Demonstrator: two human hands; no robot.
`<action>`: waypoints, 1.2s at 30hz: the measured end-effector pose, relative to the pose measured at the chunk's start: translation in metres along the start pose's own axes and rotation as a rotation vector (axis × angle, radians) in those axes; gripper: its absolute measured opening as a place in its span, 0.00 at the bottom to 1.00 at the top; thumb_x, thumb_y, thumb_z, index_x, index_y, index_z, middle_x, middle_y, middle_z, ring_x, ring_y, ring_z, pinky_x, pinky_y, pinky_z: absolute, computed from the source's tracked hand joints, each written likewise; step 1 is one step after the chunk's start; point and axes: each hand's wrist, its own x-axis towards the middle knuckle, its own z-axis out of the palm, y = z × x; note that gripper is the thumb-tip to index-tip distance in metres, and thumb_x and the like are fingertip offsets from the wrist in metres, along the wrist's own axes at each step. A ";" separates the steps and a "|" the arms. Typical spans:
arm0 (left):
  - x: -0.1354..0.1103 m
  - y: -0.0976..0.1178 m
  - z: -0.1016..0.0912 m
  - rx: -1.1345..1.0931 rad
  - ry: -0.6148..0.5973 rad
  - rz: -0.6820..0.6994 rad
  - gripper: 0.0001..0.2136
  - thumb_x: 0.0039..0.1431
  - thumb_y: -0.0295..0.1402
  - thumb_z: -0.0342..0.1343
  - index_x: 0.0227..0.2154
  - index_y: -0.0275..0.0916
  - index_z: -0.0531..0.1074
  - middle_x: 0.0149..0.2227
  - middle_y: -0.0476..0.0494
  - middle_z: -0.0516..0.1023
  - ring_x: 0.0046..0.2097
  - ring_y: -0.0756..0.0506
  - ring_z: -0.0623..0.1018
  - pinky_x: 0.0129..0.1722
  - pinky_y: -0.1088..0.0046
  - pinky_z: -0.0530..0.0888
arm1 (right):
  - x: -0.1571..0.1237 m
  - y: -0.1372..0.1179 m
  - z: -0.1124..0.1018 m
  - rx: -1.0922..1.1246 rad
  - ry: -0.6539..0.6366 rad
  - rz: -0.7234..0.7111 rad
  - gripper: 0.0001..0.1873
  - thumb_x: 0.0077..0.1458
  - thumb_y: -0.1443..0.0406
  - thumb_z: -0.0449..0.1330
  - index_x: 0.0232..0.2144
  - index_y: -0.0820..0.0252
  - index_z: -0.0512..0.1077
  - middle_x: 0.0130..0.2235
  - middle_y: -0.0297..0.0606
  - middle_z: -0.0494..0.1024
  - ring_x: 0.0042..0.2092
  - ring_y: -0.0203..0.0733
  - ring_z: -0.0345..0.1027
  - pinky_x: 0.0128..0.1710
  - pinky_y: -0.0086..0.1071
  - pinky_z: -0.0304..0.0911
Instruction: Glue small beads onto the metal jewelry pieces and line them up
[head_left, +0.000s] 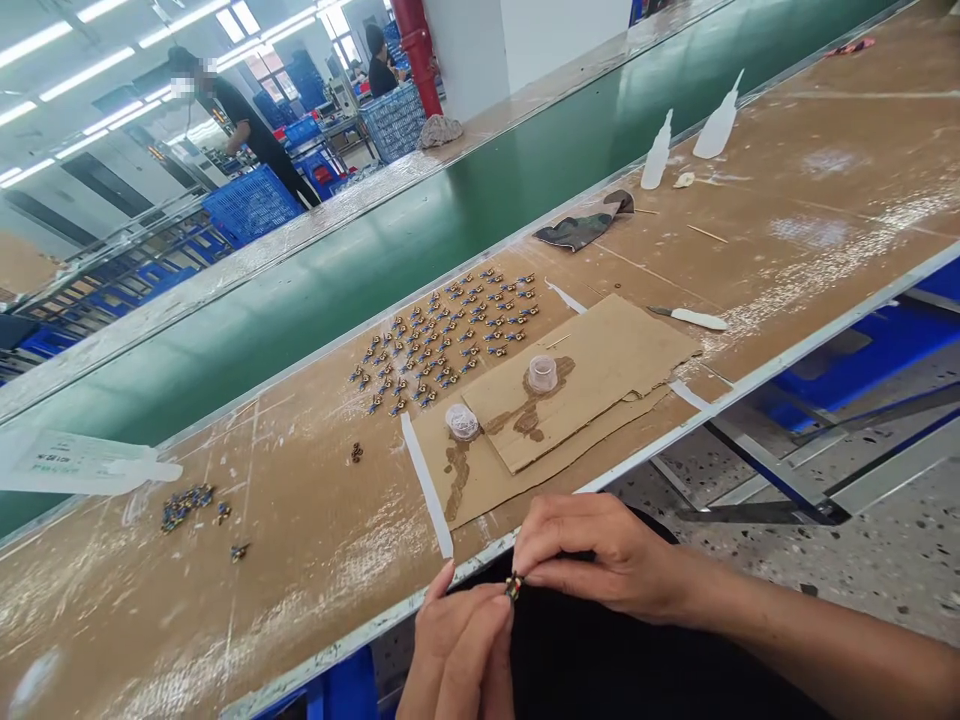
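A tiny dark figurine (513, 586) with yellow and red spots is pinched between my two hands, just off the table's front edge. My left hand (461, 645) grips it from the left with thumb and fingers. From the right, the fingertips of my right hand (592, 550) press on it. Beyond my hands, two stacked cardboard sheets (592, 400) bear wet brown stains. A small clear cup (543, 374) and a white-filled cup (461, 422) stand on them. Many small blue-and-yellow figurines (450, 335) lie in rows behind the cardboard.
A small heap of figurines (186, 506) lies at left, near a white plastic bag (82, 465). A white-handled knife (697, 319), a camouflage cloth (585, 228) and two squeeze bottles (657, 155) are farther right. A green conveyor belt (337, 270) runs behind; a person (251, 125) stands beyond.
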 end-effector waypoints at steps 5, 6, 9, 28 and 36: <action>-0.003 0.001 0.002 -0.056 -0.022 -0.140 0.05 0.57 0.26 0.55 0.31 0.41 0.74 0.28 0.51 0.79 0.31 0.51 0.78 0.46 0.65 0.75 | -0.002 0.001 0.001 0.028 -0.007 0.045 0.05 0.57 0.69 0.57 0.35 0.65 0.73 0.32 0.38 0.75 0.36 0.30 0.69 0.37 0.22 0.64; -0.005 0.001 0.003 -0.084 -0.026 -0.203 0.04 0.57 0.28 0.55 0.31 0.42 0.74 0.28 0.51 0.79 0.32 0.50 0.79 0.47 0.64 0.75 | -0.002 0.001 0.002 0.041 -0.005 0.066 0.05 0.57 0.69 0.57 0.35 0.65 0.73 0.32 0.38 0.76 0.35 0.30 0.69 0.37 0.22 0.64; -0.016 0.001 0.004 -0.161 0.002 -0.411 0.04 0.55 0.33 0.58 0.33 0.42 0.75 0.29 0.50 0.79 0.39 0.47 0.80 0.49 0.67 0.74 | -0.002 0.001 0.003 0.065 -0.004 0.143 0.05 0.56 0.68 0.58 0.34 0.64 0.74 0.32 0.37 0.76 0.35 0.29 0.69 0.36 0.22 0.64; -0.016 -0.003 0.008 -0.184 0.043 -0.310 0.04 0.57 0.31 0.56 0.34 0.42 0.74 0.27 0.50 0.78 0.34 0.48 0.80 0.49 0.64 0.74 | -0.001 0.000 0.007 0.073 0.017 0.176 0.04 0.56 0.68 0.58 0.33 0.63 0.74 0.31 0.36 0.76 0.34 0.29 0.69 0.36 0.22 0.63; -0.002 -0.028 -0.013 0.166 0.017 0.211 0.07 0.56 0.22 0.55 0.34 0.38 0.75 0.33 0.44 0.80 0.37 0.48 0.79 0.48 0.61 0.73 | -0.004 -0.003 -0.008 -0.033 0.075 0.238 0.04 0.57 0.67 0.57 0.33 0.61 0.73 0.30 0.33 0.75 0.32 0.28 0.68 0.34 0.22 0.62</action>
